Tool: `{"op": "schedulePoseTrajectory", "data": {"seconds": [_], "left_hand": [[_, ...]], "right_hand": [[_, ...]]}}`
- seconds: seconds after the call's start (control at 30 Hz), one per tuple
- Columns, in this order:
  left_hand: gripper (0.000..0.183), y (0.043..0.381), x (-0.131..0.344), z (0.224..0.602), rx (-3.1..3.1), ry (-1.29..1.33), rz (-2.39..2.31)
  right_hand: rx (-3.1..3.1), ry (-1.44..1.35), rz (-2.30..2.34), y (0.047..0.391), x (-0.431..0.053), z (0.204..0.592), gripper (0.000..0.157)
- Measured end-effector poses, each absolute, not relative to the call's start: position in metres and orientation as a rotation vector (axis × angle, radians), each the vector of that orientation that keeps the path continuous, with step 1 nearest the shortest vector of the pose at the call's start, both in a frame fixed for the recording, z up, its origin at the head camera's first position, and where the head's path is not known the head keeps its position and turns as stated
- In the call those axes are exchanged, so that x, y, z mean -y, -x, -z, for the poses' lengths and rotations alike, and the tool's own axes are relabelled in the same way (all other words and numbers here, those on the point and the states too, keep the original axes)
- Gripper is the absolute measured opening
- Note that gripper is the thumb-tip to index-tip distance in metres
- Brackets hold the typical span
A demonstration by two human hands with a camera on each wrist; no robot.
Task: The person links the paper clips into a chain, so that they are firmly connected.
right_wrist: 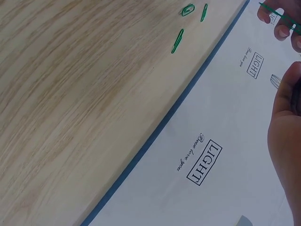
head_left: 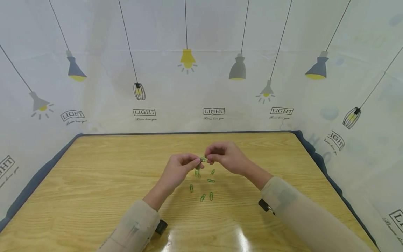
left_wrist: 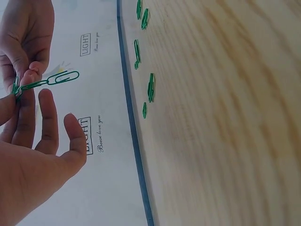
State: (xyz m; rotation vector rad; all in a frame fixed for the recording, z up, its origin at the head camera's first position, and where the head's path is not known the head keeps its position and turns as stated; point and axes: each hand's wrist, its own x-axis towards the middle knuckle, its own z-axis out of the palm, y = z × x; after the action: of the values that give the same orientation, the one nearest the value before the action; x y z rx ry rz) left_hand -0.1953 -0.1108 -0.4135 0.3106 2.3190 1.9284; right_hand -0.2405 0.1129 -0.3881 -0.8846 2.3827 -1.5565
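Above the table, my left hand (head_left: 177, 170) pinches green paper clips (left_wrist: 63, 76) between thumb and index finger. Linked end to end, at least two of these clips dangle from the fingertips in the left wrist view. My right hand (head_left: 230, 158) meets the left one and pinches a clip (head_left: 204, 159) at the same spot; the fingers partly hide how the clips join there. In the right wrist view, a green clip chain (right_wrist: 282, 19) crosses the left fingers at the upper right corner.
Several loose green paper clips (head_left: 210, 180) lie scattered on the wooden table (head_left: 104, 182) below and nearer than the hands. A white cloth wall (head_left: 170, 101) printed with lamps rises behind the table, with a dark blue band (head_left: 189, 133) along the table's far edge.
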Motion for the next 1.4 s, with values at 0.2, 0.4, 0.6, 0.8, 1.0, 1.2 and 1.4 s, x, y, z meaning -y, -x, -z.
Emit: {"op": "schedulePoseTrajectory", "data": {"seconds": [0.2, 0.4, 0.6, 0.8, 1.0, 1.2, 1.4], "left_hand": [[0.02, 0.195, 0.113, 0.415, -2.327, -0.306, -1.942], [0.019, 0.195, 0.115, 0.417, -2.305, -0.337, -1.946], [0.022, 0.194, 0.113, 0.418, -2.288, -0.379, -1.871], [0.03, 0.194, 0.109, 0.415, -2.346, -0.377, -1.848], [0.028, 0.195, 0.105, 0.41, -2.381, -0.336, -1.921], [0.021, 0.195, 0.105, 0.41, -2.423, -0.304, -1.944], [0.02, 0.195, 0.109, 0.413, -2.458, -0.287, -1.934]], "right_hand": [[-2.409, 0.857, 1.538, 0.24, -0.118, 0.387, 0.011], [-2.396, 0.803, 1.556, 0.239, -0.122, 0.384, 0.011], [-2.4, 0.808, 1.585, 0.237, -0.121, 0.383, 0.011], [-2.385, 0.821, 1.661, 0.233, -0.117, 0.383, 0.008], [-2.363, 0.819, 1.701, 0.231, -0.115, 0.383, 0.006], [-2.36, 0.826, 1.676, 0.233, -0.115, 0.386, 0.009], [-2.406, 0.81, 1.617, 0.243, -0.12, 0.394, 0.018]]}}
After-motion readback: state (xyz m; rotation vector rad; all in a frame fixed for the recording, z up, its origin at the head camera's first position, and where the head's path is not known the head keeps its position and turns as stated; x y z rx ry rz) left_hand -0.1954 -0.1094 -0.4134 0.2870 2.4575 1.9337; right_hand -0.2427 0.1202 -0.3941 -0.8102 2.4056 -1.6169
